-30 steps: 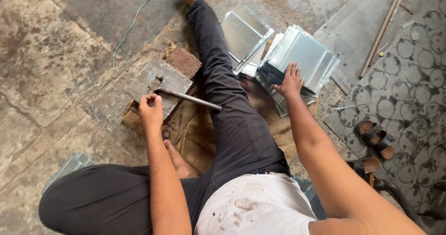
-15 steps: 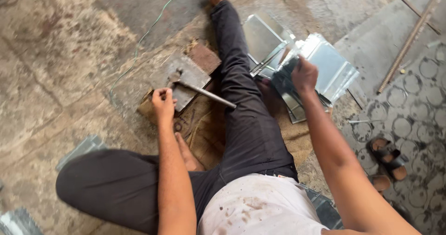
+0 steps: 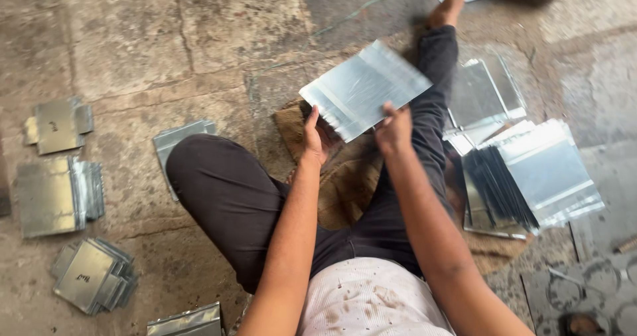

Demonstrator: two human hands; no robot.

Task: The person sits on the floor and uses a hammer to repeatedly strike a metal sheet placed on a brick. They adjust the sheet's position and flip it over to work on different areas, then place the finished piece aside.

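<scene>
sheet metal handling: hand and part positions

the left hand (image 3: 312,139) grips the near left edge of a flat metal sheet (image 3: 365,87), fingers closed around it. the right hand (image 3: 394,130) pinches the near right edge of the same sheet, thumb on top. the sheet is held tilted above a burlap mat (image 3: 345,190) spread on the stone floor (image 3: 133,37), over the extended right leg (dark trousers). a fanned stack of sheets (image 3: 531,173) lies on the floor just right of that leg. three piles of folded metal pieces (image 3: 56,196) sit well apart near the floor's left edge, with one more at the bottom edge.
</scene>
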